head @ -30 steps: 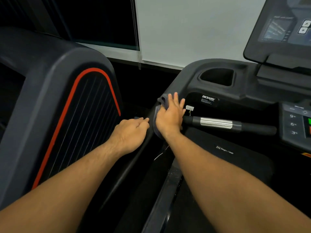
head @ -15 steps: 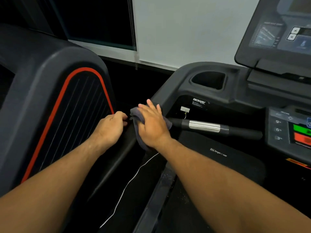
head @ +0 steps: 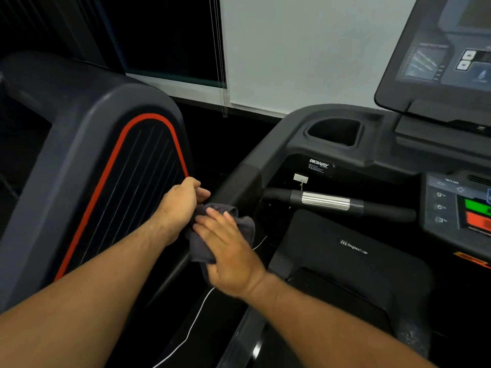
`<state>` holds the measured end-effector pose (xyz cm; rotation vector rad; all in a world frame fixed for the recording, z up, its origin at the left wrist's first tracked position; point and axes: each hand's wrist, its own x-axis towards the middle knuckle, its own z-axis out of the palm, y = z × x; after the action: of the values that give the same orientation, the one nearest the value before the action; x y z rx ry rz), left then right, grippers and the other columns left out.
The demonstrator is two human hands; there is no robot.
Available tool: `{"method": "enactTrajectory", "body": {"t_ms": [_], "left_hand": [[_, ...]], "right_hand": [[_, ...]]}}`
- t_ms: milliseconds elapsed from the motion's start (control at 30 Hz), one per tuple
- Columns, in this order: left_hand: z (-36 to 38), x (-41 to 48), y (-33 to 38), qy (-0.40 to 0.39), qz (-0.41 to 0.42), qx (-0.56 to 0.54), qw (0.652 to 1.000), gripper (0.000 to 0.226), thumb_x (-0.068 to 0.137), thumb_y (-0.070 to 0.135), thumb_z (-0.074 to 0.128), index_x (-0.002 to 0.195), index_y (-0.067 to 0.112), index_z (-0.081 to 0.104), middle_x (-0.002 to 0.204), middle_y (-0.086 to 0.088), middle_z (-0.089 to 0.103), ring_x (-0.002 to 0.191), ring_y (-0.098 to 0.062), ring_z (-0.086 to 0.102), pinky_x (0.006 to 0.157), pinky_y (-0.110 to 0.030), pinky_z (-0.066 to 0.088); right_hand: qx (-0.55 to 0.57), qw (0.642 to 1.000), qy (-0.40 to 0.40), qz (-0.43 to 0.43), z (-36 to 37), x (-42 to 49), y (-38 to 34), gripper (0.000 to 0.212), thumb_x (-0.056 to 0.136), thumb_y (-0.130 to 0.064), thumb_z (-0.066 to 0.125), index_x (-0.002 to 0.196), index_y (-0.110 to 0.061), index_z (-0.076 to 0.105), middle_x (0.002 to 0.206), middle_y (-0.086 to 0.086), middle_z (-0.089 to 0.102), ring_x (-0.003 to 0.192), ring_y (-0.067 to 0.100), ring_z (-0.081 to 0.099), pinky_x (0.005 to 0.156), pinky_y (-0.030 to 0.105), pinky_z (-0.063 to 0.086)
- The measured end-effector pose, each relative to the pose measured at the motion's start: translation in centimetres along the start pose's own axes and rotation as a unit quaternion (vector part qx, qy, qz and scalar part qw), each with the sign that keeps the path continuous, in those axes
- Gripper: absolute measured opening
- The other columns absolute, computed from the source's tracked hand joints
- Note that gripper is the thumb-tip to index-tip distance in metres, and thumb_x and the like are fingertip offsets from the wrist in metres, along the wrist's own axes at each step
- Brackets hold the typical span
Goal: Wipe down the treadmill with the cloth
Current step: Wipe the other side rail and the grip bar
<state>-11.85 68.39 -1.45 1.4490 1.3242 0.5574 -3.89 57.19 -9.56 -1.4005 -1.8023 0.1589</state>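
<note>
White wall and a dark window fill the background beyond the hands, with a second machine's black shell [head: 87,166] just left of them. The treadmill [head: 318,144] stands to their right, its console arm sloping down toward the person. The left hand [head: 180,205] is curled shut over the outer edge of that arm, though what exactly it grips is hidden. The right hand [head: 228,251] lies flat, fingers spread, pressing the dark grey cloth [head: 245,224] onto the arm; it presses rather than clasps. The cloth sits bunched under the palm, touching the left hand's knuckles.

To wipe well, I would keep the palm flat with even pressure, stroke along the arm's length, and wrap the cloth round its rounded edges. The thin white cord [head: 196,317] hanging below the right hand could snag, so the cloth should steer clear.

The arm's long axis runs diagonally, from the cup holder [head: 333,132] beyond the hands down to near the person.
</note>
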Motion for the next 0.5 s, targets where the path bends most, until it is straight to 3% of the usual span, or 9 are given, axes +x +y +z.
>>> {"method": "enactTrajectory", "body": {"t_ms": [67, 167, 300, 400, 500], "left_hand": [[-0.4, -0.3, 0.0, -0.019, -0.002, -0.007, 1.0, 0.044, 0.096, 0.036, 0.037, 0.093, 0.014, 0.074, 0.101, -0.002, 0.071, 0.101, -0.015, 0.061, 0.087, -0.03, 0.041], [-1.2, -0.8, -0.6, -0.045, -0.008, -0.041, 0.998, 0.037, 0.094, 0.037, 0.041, 0.097, 0.018, 0.073, 0.104, -0.004, 0.073, 0.107, -0.021, 0.062, 0.103, -0.037, 0.041], [-2.2, -1.7, -0.8, -0.077, 0.013, -0.075, 0.994, 0.027, 0.097, 0.029, 0.043, 0.091, 0.025, 0.069, 0.102, -0.001, 0.072, 0.102, -0.014, 0.062, 0.098, -0.03, 0.042], [-2.4, -2.2, -1.0, -0.073, 0.027, -0.058, 0.995, 0.028, 0.095, 0.029, 0.046, 0.089, 0.024, 0.073, 0.099, 0.0, 0.074, 0.099, -0.014, 0.066, 0.096, -0.033, 0.046], [-2.3, -2.9, -1.1, -0.049, 0.028, -0.05, 0.997, 0.026, 0.098, 0.028, 0.044, 0.099, 0.025, 0.069, 0.104, 0.009, 0.067, 0.095, -0.006, 0.06, 0.085, -0.023, 0.043]], "right_hand": [[-0.017, 0.999, -0.029, 0.011, -1.2, 1.4, 1.7, 0.062, 0.07, -0.013, 0.055, 0.13, 0.002, 0.055, 0.138, 0.018, 0.053, 0.139, 0.027, 0.033, 0.121, 0.033, 0.006], [-0.054, 0.995, -0.021, 0.085, -2.7, 4.1, 2.9, 0.058, 0.08, -0.018, 0.044, 0.135, 0.001, 0.051, 0.141, 0.016, 0.051, 0.14, 0.028, 0.034, 0.121, 0.039, 0.01], [-0.089, 0.98, 0.004, 0.177, -2.4, 5.7, 1.5, 0.049, 0.092, -0.013, 0.052, 0.141, -0.008, 0.045, 0.149, 0.005, 0.043, 0.147, 0.018, 0.02, 0.121, 0.036, -0.003], [-0.054, 0.983, 0.026, 0.175, -1.1, 4.0, -0.9, 0.05, 0.092, -0.01, 0.053, 0.141, -0.008, 0.046, 0.151, 0.004, 0.041, 0.147, 0.016, 0.016, 0.117, 0.025, -0.008], [0.002, 0.984, 0.012, 0.176, -0.1, 1.8, -3.2, 0.055, 0.09, -0.007, 0.054, 0.144, -0.009, 0.042, 0.154, 0.003, 0.036, 0.148, 0.011, 0.011, 0.12, 0.027, -0.004]]}}
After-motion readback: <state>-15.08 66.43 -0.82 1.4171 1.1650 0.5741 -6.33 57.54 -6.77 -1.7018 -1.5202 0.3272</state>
